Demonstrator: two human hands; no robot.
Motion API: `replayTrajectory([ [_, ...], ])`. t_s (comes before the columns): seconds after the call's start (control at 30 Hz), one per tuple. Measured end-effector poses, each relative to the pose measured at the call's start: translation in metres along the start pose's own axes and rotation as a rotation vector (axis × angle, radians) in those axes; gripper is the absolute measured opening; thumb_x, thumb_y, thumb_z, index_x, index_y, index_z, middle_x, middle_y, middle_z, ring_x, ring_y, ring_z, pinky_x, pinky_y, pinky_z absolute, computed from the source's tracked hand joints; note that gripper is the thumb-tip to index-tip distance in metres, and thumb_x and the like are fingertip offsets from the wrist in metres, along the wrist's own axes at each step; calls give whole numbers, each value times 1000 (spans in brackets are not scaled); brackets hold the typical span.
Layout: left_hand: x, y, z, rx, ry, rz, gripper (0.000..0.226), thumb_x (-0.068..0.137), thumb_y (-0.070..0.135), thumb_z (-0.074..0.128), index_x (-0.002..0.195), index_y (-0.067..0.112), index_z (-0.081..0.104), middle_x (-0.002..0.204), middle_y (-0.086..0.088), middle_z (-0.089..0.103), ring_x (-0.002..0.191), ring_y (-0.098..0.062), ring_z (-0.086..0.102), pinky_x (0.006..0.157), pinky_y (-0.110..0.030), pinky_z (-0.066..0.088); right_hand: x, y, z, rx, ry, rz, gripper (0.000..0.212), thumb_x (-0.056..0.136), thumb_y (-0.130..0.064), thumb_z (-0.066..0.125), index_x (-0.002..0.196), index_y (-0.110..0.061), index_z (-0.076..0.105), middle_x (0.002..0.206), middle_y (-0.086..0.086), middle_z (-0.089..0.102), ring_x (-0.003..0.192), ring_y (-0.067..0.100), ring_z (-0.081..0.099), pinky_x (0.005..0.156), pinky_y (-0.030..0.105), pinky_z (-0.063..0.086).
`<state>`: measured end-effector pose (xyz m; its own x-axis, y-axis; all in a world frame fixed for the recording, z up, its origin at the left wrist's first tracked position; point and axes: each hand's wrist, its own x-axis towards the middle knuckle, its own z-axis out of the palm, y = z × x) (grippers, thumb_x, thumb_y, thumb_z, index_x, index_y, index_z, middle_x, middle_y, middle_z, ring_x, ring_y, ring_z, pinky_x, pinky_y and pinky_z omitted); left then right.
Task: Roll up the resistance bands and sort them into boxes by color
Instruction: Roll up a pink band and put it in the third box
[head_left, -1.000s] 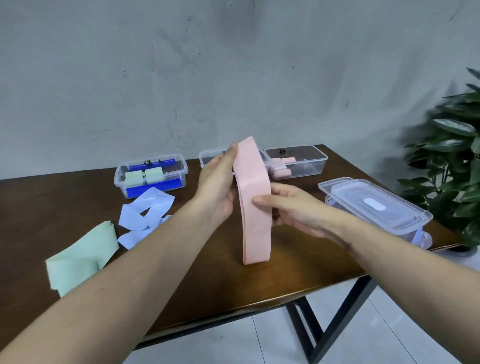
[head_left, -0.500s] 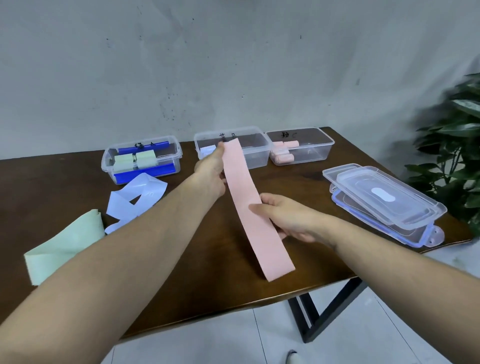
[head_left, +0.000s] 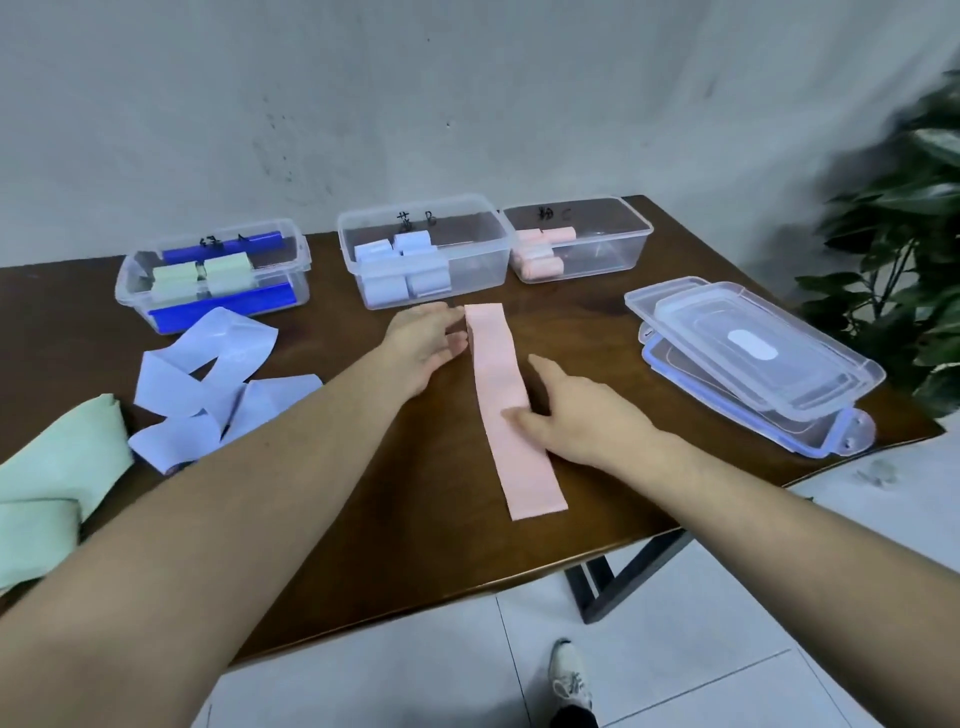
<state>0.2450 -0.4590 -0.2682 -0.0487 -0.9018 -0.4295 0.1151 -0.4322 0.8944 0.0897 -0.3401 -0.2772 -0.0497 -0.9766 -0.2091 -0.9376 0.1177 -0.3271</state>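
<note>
1. In front of the pink box (head_left: 582, 239), the pink band (head_left: 506, 402), held upright a second ago, now lies flat on the table (head_left: 415, 519).
2. Left hand (head_left: 423, 345) touches its far end with relaxed fingers; right hand (head_left: 576, 413) presses its middle, fingers straight.
3. Rolling can likely begin.

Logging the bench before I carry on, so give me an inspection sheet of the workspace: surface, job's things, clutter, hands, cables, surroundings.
Surface: dark wooden table, black metal legs.
Job's things: pink band flat on the table; loose blue band and green band at left; green box, blue box and pink box hold rolls.
Clutter: stacked lids at right.
Hands: left hand touches the pink band's far end; right hand presses its middle.
Cables: nothing seen.
Surroundings: grey wall, plant, tiled floor, a shoe.
</note>
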Motion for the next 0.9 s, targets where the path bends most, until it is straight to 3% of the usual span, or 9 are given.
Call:
replayTrajectory([
  [0.1, -25, -9, -1, 265, -2, 152, 27, 95, 20, 65, 122, 22, 63, 113, 1, 64, 94, -15, 67, 83, -25, 59, -7, 10, 2, 61, 75, -52, 60, 96, -57, 51, 150, -39, 30, 123, -10, 61, 92, 9, 62, 73, 20, 53],
  [0.23, -65, -36, -13, 617, -178, 436, 14, 98, 26, 60, 110, 30, 67, 106, 16, 63, 92, -3, 61, 77, -12, 47, -29, 26, 13, 122, 190, -238, 35, 98, -46, 54, 132, -44, 56, 94, -19, 52, 80, 5, 57, 69, 18, 51],
  [0.4, -95, -72, -33, 788, -306, 631, 10, 93, 25, 66, 98, 32, 71, 100, 18, 62, 87, -1, 56, 71, -8, 43, -58, 40, 35, 271, 219, -411, 28, 97, -39, 60, 124, -37, 67, 110, -23, 51, 95, 10, 59, 77, 22, 50],
  [0.53, -115, -88, -51, 924, -435, 762, 18, 88, 35, 70, 105, 30, 73, 103, 18, 61, 96, -6, 56, 81, -12, 42, -74, 47, 41, 202, 226, -513, 35, 95, -45, 60, 128, -34, 66, 129, -24, 55, 112, 4, 54, 94, 28, 45],
  [0.67, -127, -103, -60, 1243, -416, 1015, 40, 88, 58, 55, 113, 31, 72, 111, 20, 60, 101, -5, 52, 88, -26, 44, -84, 53, 51, 85, 277, -545, 37, 95, -49, 56, 127, -34, 67, 137, -20, 55, 98, 0, 43, 91, 27, 38],
  [0.77, -131, -109, -59, 1321, -357, 1170, 37, 92, 48, 47, 106, 29, 75, 104, 14, 63, 94, -11, 57, 77, -31, 49, -89, 50, 56, 101, 334, -557, 31, 97, -44, 55, 120, -32, 72, 132, -17, 60, 94, 7, 50, 88, 29, 44],
  [0.9, -131, -110, -59, 1298, -350, 1228, 35, 94, 43, 45, 101, 30, 76, 98, 14, 63, 86, -11, 57, 73, -31, 48, -92, 45, 59, 148, 395, -572, 24, 97, -35, 60, 111, -26, 76, 121, -11, 63, 95, 10, 53, 88, 27, 48],
])
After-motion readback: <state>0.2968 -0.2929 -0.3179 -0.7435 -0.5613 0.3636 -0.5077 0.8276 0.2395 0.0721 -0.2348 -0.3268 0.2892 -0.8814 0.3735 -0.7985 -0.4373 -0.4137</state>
